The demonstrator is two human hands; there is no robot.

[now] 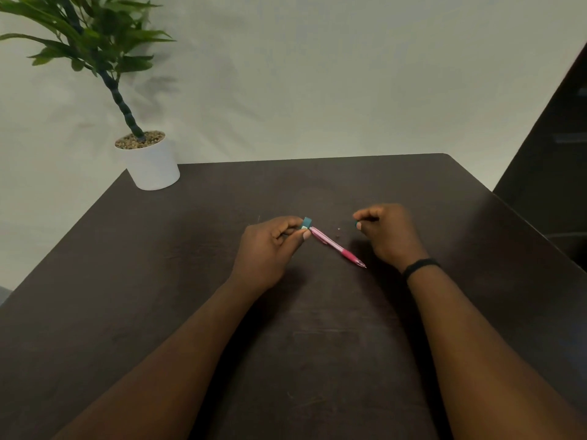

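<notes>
A person's left hand [270,246] pinches the teal end of a pink pen [336,246] over the dark table [158,281], well to the right of the potted plant [149,163] and nearer the camera. The right hand [387,233], farther still from the plant, pinches a small teal piece [355,224].

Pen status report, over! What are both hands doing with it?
Left hand pinches pen at its teal end. Right hand pinches a small teal bit, apart from pen. Tiny specks on table between hands.
</notes>
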